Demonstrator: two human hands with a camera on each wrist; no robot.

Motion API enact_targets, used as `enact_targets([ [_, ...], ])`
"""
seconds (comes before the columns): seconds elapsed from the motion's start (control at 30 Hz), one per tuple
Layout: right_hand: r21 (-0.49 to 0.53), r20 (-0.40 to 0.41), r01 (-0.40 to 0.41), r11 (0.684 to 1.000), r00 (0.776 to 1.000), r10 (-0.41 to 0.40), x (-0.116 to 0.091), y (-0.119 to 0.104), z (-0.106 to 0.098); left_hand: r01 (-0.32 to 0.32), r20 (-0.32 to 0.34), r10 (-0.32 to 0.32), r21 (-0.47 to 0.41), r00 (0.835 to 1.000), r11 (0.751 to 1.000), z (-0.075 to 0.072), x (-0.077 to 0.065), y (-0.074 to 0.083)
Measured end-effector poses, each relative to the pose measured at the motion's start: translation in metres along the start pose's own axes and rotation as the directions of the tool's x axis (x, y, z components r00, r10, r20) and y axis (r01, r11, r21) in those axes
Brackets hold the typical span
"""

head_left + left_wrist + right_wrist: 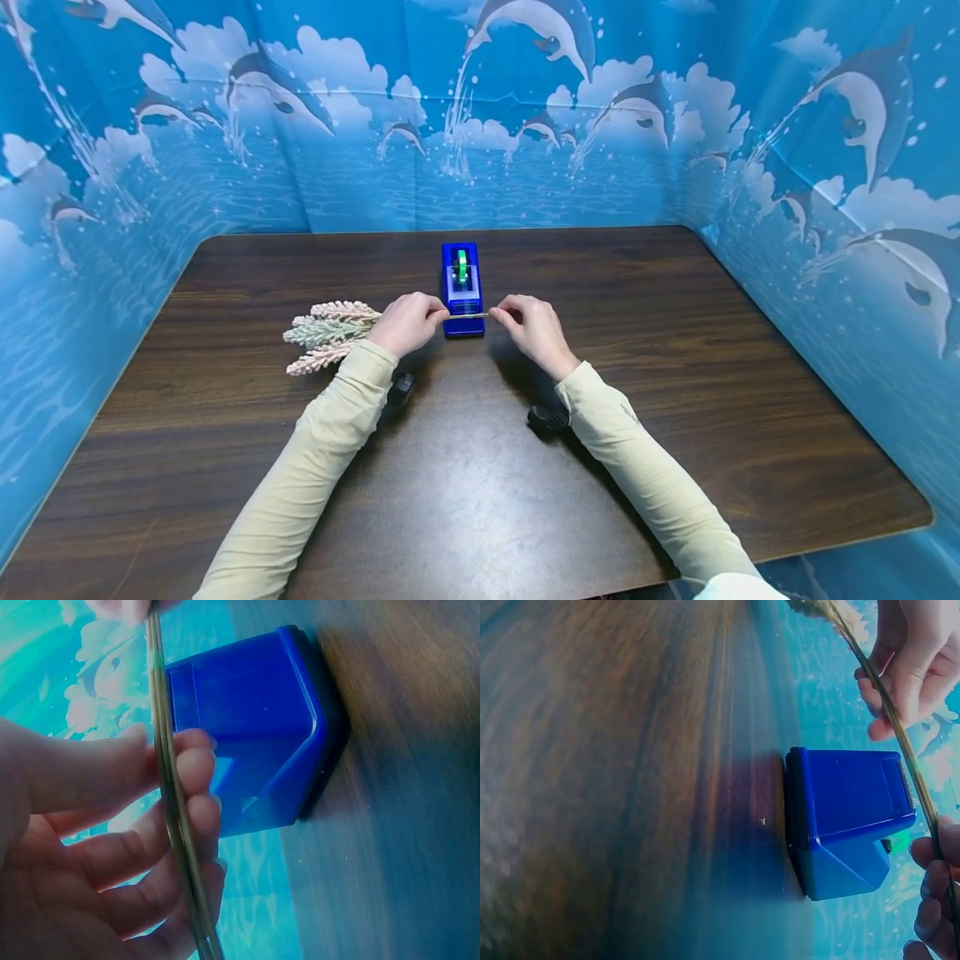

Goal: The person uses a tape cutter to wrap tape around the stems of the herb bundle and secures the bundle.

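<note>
A bundle of artificial flowers with pale pink and green heads (322, 335) extends left from my left hand (408, 323). The thumb and fingers of that hand pinch its thin stems (166, 750). My right hand (534, 332) pinches the same stems near their other end, so they stretch sideways between both hands. Directly behind and below them stands a blue tape dispenser (465, 328) with a green tape roll (462, 267) in it. In the right wrist view the stems (891, 712) pass close by the dispenser's toothed cutting edge (907, 780). A faint greenish patch shows on the stems there.
The dispenser stands toward the back of a dark wood-grain table (247, 450). A blue curtain (352, 183) with dolphins hangs behind the table and along its sides. Black wrist devices (549, 419) sit beneath both forearms.
</note>
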State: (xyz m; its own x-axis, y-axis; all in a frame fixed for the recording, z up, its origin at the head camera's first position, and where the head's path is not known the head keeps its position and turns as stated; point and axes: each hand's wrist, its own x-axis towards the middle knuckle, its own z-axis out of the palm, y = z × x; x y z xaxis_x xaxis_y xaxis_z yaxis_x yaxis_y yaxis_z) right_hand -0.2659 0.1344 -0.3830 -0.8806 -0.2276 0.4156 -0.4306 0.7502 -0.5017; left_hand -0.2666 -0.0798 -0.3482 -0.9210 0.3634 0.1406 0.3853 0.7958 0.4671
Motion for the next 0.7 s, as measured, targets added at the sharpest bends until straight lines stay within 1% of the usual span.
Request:
enact_targets([
  [0.1,-0.002,-0.001,-0.002,1.0,1.0,0.002,0.0004,-0.0004,-0.0003,-0.004,-0.008,0.004,0.013,1.0,1.0,0.0008,-0.0001,-0.0004],
  [0.2,0.005,-0.005,0.0,1.0,1.0,0.0,-0.0001,-0.0007,-0.0005,-0.007,-0.037,0.007,0.02,0.999,1.0,0.003,0.0003,-0.0017],
  [0.37,0.016,-0.013,0.013,1.0,1.0,-0.013,-0.0011,-0.0009,-0.0005,0.015,-0.063,-0.013,0.036,0.998,0.999,0.0048,-0.0004,-0.0004],
  [0.53,0.022,-0.024,0.013,1.0,1.0,-0.013,-0.0018,-0.0006,0.0001,0.036,-0.063,-0.034,0.041,0.997,0.998,0.0052,-0.0012,0.0023],
  [0.7,0.042,-0.014,0.002,0.999,1.0,-0.001,-0.0023,-0.0001,0.0011,0.019,-0.051,-0.017,0.033,0.999,0.999,0.0077,-0.0013,0.0017],
])
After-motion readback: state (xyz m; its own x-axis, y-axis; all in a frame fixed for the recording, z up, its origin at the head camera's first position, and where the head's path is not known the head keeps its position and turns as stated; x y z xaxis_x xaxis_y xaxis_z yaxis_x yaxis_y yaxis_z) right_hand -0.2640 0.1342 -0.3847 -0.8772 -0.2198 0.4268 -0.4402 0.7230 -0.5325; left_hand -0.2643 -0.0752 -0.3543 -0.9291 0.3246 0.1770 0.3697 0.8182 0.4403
